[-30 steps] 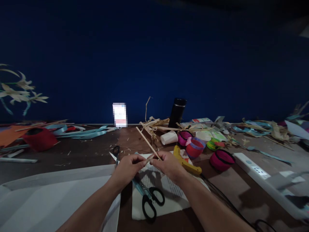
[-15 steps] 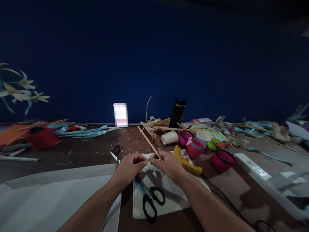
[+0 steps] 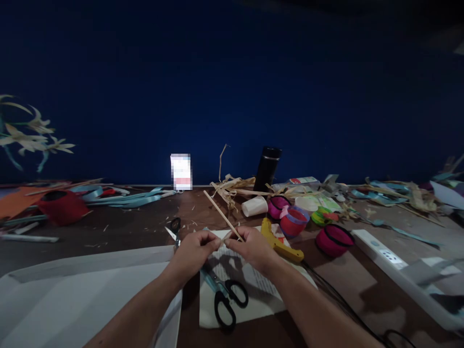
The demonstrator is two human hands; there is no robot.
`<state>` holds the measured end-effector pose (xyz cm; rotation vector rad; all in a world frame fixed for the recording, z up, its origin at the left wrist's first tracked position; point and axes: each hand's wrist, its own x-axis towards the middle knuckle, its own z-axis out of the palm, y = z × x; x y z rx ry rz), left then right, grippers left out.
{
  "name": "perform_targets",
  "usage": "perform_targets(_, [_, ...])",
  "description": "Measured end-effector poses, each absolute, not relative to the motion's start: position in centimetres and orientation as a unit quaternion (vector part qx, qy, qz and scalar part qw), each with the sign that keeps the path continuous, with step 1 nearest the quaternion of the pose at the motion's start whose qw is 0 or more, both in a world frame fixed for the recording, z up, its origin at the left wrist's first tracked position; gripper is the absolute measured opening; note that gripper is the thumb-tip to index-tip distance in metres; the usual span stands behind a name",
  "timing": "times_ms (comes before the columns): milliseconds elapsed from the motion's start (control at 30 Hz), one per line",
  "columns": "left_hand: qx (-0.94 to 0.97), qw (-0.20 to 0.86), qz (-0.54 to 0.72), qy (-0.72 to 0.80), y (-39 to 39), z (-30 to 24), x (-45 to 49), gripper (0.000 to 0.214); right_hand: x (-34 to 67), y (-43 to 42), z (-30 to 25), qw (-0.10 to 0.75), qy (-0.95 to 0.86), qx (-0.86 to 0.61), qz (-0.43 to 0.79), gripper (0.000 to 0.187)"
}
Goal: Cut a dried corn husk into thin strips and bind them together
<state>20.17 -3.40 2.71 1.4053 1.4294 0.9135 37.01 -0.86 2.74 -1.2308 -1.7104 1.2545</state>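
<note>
Both hands meet fingertip to fingertip over a printed sheet of paper. My right hand is closed round a thin pale stick that slants up and to the left. Between the thumbs and forefingers runs a small strip of pale fibre, pinched by my left hand at one end and touched by the right fingertips at the other. Just below lie black-handled scissors on the paper. A yellow glue gun rests beside my right hand.
A white tray fills the lower left. Small scissors lie beyond my left hand. Dry fibre strips, a white cup, a black bottle and coloured pouches stand behind. A power strip runs along the right.
The stick's upper end has tipped slightly to the left. Both hands stay in nearly the same place, with small finger movements at the fibre strip.
</note>
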Motion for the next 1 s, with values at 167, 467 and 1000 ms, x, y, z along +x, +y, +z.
perform_targets(167, [0.585,0.429,0.373,0.578,-3.28,2.52,20.15,0.030,37.02,-0.88,2.77,0.337,-0.651,-0.470,0.493,0.013])
perform_targets(467, [0.633,0.366,0.355,0.582,-3.50,3.28,20.31,0.029,36.80,-1.07,2.70,0.352,-0.654,-0.468,0.478,0.017])
perform_targets(1000, [0.642,0.374,0.355,0.566,-3.56,3.42,20.30,0.028,37.01,-0.99,2.82,0.367,-0.651,-0.460,0.480,0.011])
